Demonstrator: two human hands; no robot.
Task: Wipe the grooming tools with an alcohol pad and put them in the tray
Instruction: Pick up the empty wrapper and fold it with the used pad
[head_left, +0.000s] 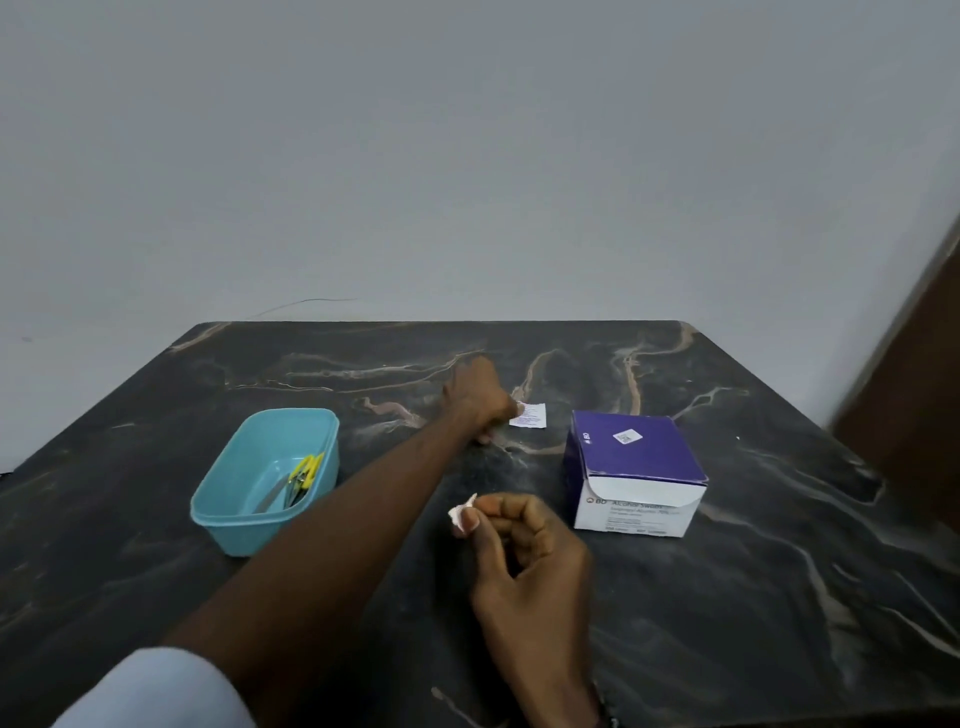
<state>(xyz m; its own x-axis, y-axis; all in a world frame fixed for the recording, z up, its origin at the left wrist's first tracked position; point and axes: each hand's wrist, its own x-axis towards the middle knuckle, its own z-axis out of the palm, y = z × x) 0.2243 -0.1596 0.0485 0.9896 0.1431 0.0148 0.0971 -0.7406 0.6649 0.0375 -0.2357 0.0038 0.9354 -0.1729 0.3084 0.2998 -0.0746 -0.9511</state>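
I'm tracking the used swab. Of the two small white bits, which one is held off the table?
The crumpled white pad, pinched in the right hand. The flat printed sachet lies on the table by the left hand.

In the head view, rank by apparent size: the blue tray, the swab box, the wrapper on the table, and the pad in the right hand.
1. Blue tray and swab box: too alike to rank.
2. Wrapper.
3. Pad, mostly hidden by the right hand fingers, so unsure.
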